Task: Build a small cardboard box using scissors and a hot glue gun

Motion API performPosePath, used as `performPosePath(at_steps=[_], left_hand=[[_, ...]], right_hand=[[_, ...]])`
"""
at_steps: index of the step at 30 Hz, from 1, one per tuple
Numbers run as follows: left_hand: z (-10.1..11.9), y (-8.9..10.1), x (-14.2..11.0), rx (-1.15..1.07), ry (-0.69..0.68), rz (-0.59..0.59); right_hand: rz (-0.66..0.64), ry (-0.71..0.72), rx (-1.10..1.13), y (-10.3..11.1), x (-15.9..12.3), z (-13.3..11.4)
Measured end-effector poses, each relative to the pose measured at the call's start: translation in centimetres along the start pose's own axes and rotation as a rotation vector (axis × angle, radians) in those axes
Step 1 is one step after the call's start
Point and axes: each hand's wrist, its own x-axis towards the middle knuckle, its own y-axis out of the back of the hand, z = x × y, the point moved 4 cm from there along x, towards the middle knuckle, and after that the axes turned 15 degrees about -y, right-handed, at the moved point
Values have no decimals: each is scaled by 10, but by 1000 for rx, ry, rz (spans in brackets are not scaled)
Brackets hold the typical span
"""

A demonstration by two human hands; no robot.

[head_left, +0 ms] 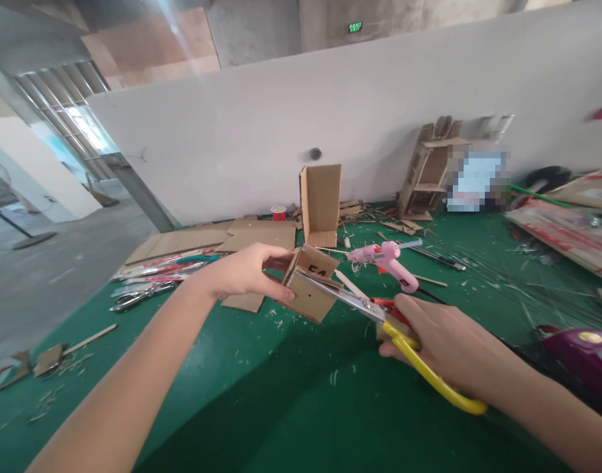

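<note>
My left hand [246, 272] grips a small folded cardboard piece [309, 286] and holds it above the green table [291, 401]. My right hand [446, 341] is closed on yellow-handled scissors [404, 341]. Their metal blades reach left and meet the edge of the cardboard piece. A pink glue gun [387, 259] lies on the table just behind the scissors.
An upright cardboard box piece [321, 203] and flat cardboard sheets [207, 240] lie at the back left. A cardboard model [426, 174] leans on the white wall. Pliers [138, 295], a red tape roll [278, 212] and scraps are scattered around. A purple object [584, 351] sits at right.
</note>
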Motion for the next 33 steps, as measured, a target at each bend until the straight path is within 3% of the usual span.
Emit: performPosePath(at_steps=[8, 21, 25, 29, 33], left_hand=[[2, 0, -1, 17, 3, 0], [-5, 2, -2, -23, 12, -25], [-11, 19, -10, 48, 30, 77], [-24, 41, -21, 47, 97, 237], [-35, 52, -28, -27, 175, 313]], right_hand=[[121, 77, -46, 2, -1, -2], [93, 54, 1, -1, -4, -4], [134, 45, 89, 3, -7, -7], [88, -1, 106, 9, -9, -4], [37, -1, 65, 10, -9, 2]])
